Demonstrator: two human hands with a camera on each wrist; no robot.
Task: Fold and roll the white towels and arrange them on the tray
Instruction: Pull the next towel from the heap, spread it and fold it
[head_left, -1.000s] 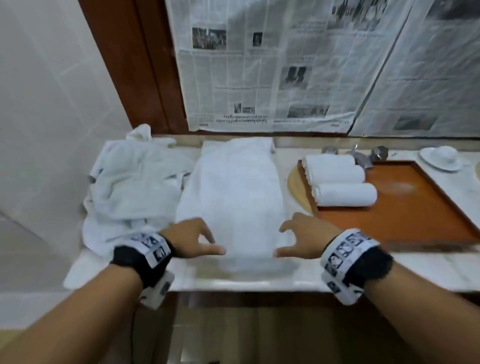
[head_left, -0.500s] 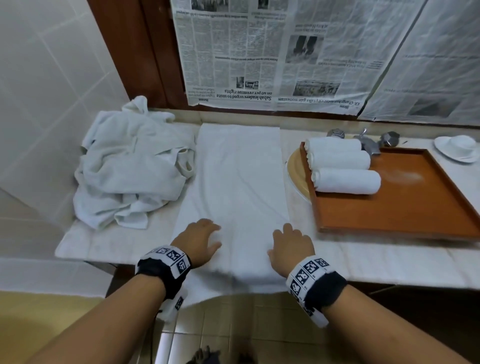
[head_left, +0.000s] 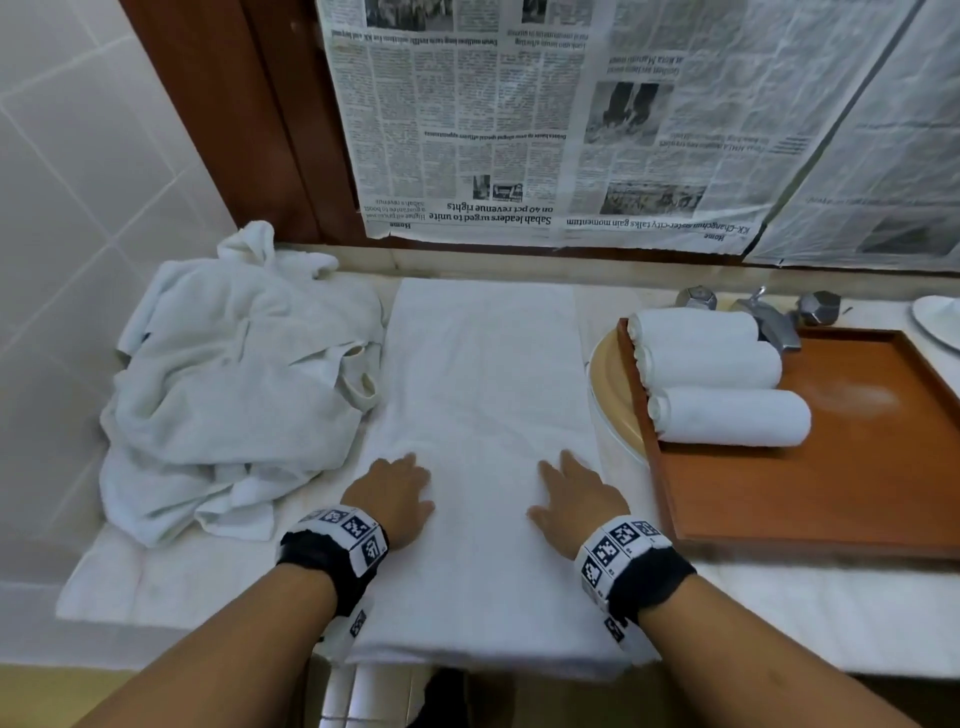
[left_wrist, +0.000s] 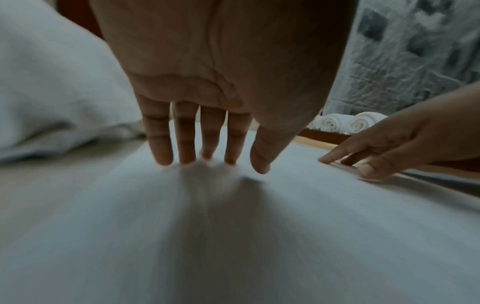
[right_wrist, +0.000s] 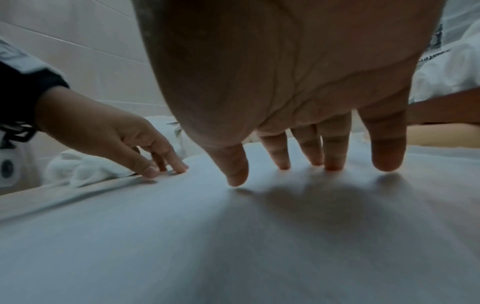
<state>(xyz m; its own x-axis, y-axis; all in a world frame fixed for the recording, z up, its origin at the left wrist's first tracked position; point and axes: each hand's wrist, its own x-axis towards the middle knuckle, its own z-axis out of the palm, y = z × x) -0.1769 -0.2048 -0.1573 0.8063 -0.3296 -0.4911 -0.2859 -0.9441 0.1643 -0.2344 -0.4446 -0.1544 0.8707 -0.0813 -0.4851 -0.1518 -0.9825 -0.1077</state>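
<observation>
The folded towel (head_left: 483, 415) runs lengthwise away from the worktop (head_left: 779, 623) edge, both hands, left hand (head_left: 392, 493) and right hand (head_left: 576, 499), flat on its near end, fingers (left_wrist: 161, 144) straight and slightly apart

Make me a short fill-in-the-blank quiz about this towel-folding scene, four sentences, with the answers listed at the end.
1. The tray holds ____ rolled towels.
2. The left hand and right hand both rest on the ____ towel.
3. The crumpled towel pile lies to the ____ of that towel.
4. The wall behind the counter is covered with ____.

Answers: three; flat; left; newspaper
</observation>
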